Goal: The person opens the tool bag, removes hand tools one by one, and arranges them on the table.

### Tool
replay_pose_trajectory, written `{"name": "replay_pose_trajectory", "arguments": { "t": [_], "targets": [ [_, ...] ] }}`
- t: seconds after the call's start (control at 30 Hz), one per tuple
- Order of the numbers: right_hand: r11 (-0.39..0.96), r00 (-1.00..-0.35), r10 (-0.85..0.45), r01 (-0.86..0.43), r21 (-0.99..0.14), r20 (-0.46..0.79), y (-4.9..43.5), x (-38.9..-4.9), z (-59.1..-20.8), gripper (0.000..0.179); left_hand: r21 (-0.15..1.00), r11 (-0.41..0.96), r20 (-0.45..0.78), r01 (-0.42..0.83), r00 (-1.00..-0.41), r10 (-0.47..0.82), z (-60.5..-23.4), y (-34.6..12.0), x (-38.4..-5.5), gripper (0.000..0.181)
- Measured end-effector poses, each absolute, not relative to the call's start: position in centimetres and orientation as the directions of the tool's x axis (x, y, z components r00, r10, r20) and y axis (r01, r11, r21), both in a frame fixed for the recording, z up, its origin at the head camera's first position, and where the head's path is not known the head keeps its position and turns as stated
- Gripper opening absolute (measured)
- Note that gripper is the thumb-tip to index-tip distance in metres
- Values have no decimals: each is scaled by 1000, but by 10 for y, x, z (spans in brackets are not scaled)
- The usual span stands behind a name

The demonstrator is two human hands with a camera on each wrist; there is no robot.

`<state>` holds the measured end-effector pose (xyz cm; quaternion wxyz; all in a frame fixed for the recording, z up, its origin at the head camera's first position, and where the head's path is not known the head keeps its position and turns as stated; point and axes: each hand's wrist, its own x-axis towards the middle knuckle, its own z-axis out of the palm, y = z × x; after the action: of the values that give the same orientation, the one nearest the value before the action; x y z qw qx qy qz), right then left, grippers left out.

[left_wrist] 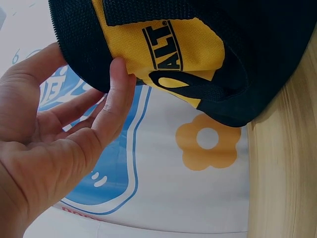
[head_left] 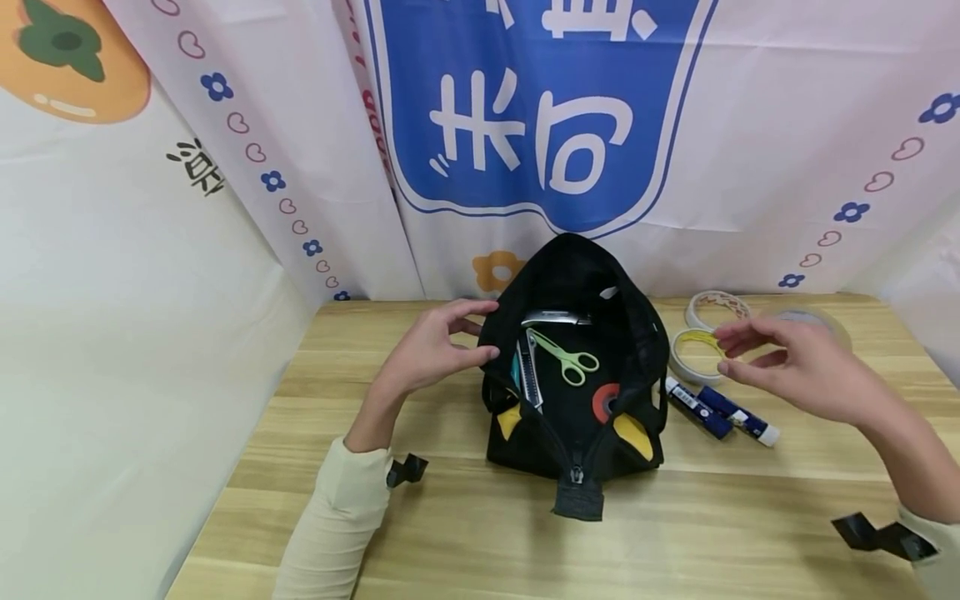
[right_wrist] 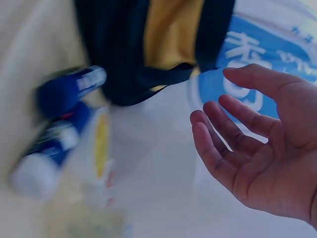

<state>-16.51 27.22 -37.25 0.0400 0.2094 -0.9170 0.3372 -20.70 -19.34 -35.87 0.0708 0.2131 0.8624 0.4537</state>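
A black and yellow tool bag [head_left: 517, 454] stands unzipped on the table with its mouth wide. My left hand [head_left: 442, 342] holds the bag's left side; in the left wrist view the thumb presses the yellow panel while the index finger goes behind the zip edge. Inside lie green scissors [head_left: 553, 348], a box cutter [head_left: 529, 371], a silver-handled cutter [head_left: 555, 317] and a red ring-shaped roll [head_left: 602, 404]. My right hand [head_left: 806, 367] hovers over the tape rolls right of the bag, fingers loosely bent, holding nothing.
Two blue glue sticks [head_left: 697, 408] lie against each other beside the bag. Behind them are a tape roll with a yellow core [head_left: 678, 358], a white roll [head_left: 693, 312] and a clear roll [head_left: 836, 323]. A printed cloth [head_left: 750, 167] hangs along the table's back edge.
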Motion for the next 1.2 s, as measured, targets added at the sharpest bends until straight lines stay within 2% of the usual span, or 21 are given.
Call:
{"name": "replay_pose_trajectory", "arguments": {
  "t": [0.17, 0.37, 0.53, 0.9, 1.2],
  "targets": [
    [669, -898, -367, -437, -601, 243, 251, -171, -341, 32, 813, 494, 77, 309, -897, 435, -357, -193, -206, 61],
    [676, -901, -383, -424, -603, 204, 221, -174, -316, 37, 808, 495, 81, 319, -893, 442, -357, -193, -206, 61],
    [642, -850, -486, -504, -578, 201, 194, -182, -303, 39, 810, 494, 80, 315, -895, 440, -358, -194, -206, 62],
    [633, -796, -590, -560, -534, 137, 152, -206, -300, 35, 812, 492, 79, 313, -895, 440, -357, -194, -205, 62],
    [613, -755, -653, -572, -545, 58, 131, -224, -311, 34, 812, 489, 84, 318, -893, 441, -359, -195, -206, 62]
  ]
}}
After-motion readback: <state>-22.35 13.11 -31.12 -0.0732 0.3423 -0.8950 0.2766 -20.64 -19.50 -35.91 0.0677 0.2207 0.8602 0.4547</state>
